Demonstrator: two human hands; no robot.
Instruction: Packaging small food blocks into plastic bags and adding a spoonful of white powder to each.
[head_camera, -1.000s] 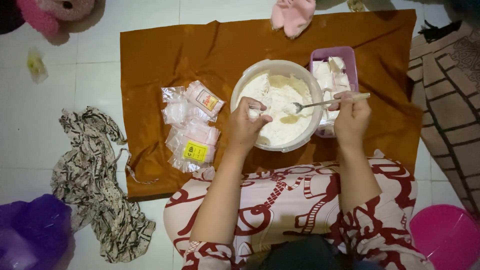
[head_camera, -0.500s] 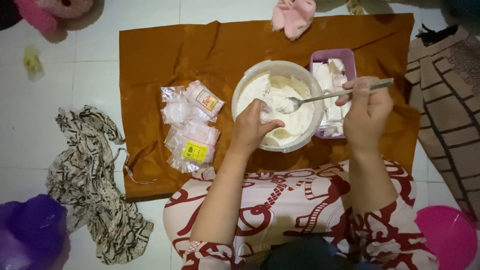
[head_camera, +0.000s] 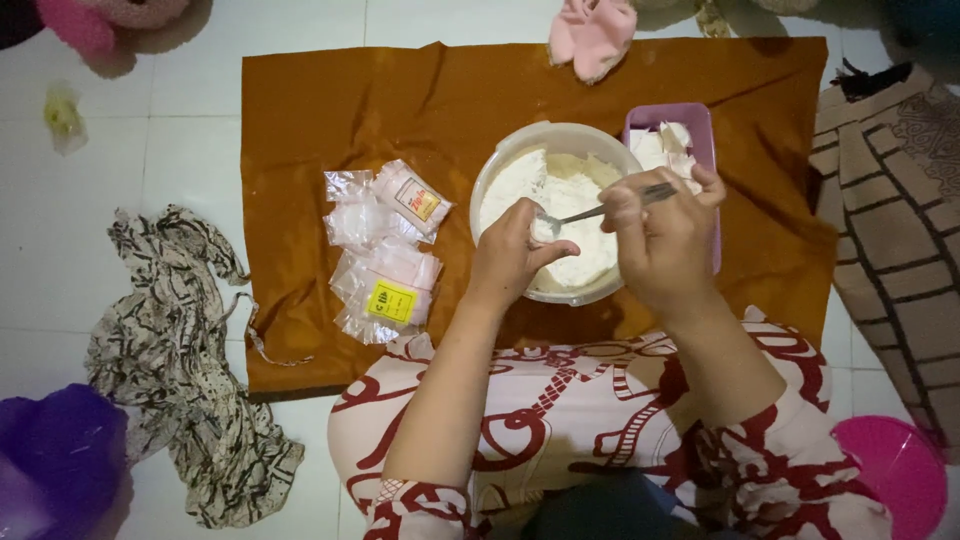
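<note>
1. Hands meet over a white bowl (head_camera: 505, 165) that stands on an orange-brown cloth (head_camera: 330, 110) spread on a pale tiled floor (head_camera: 200, 60).
2. The right hand (head_camera: 665, 240) is closed around the handle of a metal spoon (head_camera: 600, 212), gripping it near the far end; the spoon's head points left and lies over the white dough (head_camera: 560, 200) in the bowl.
3. The left hand (head_camera: 512, 255) is curled narrow at the spoon's head, fingers bent in over the dough; whether it pinches a bit of dough cannot be told.
4. The dough fills most of the bowl, white with a yellowish patch toward the far side.
5. A purple tray (head_camera: 700, 120) sits touching the bowl on its right side, with white lumps in it, partly hidden behind the right hand.
6. Small clear plastic bags (head_camera: 385, 250) lie in a loose heap on the cloth to the left of the bowl, two with yellow labels.
7. A black-and-white patterned cloth (head_camera: 170, 350) lies crumpled on the floor well to the left of the orange-brown cloth.
8. A pink round basin (head_camera: 895, 470) shows at the lower right edge, and a pink fabric piece (head_camera: 592, 35) lies at the far edge of the cloth.
9. The person's lap is covered by a white garment (head_camera: 560, 400) with a dark red print.
</note>
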